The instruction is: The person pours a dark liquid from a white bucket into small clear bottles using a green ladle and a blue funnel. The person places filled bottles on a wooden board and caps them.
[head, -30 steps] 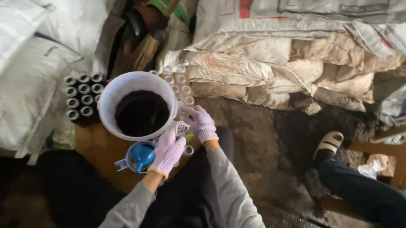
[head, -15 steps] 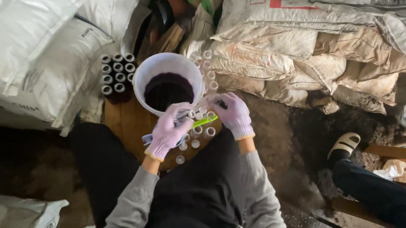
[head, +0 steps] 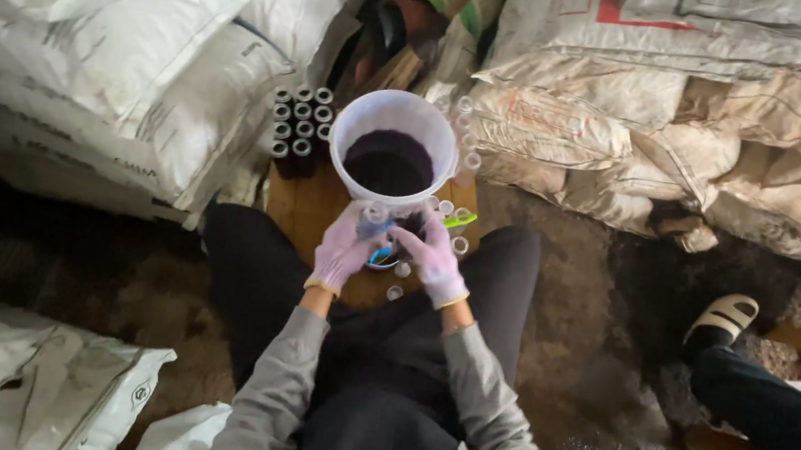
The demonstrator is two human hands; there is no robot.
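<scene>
Two gloved hands meet at frame centre, just below a white bucket point(head: 401, 121) of dark soil. Left hand point(head: 340, 253) grips a small clear vial point(head: 373, 217); right hand point(head: 434, 255) pinches at its rim. Loose vials point(head: 458, 245) lie on the wooden board point(head: 298, 209). Filled dark tubes point(head: 297, 125) stand left of the bucket.

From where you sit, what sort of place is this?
Probably a storeroom or farm shed used as a makeshift workspace: woven sacks are stacked all round, the floor is bare dirt, and a white bucket of dark soil-like material sits beside rows of small tubes.
</scene>
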